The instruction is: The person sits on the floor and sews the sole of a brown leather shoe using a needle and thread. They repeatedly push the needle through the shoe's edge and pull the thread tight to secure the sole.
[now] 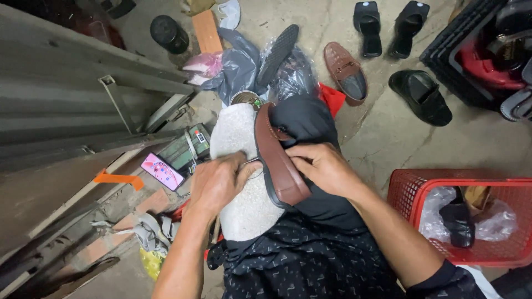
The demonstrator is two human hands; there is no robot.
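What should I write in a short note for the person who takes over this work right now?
Left hand: closed on a thin metal tool at the edge of the brown loafer.
Right hand: grips the loafer from the other side, steadying it on the lap over a white fleece pad.
Matching brown loafer lies on the floor ahead.
Done or left: cannot be judged; the work point is hidden by the fingers.

sleeve: dark, right wrist | forearms: bare | trousers: dark, apparently pale-flecked
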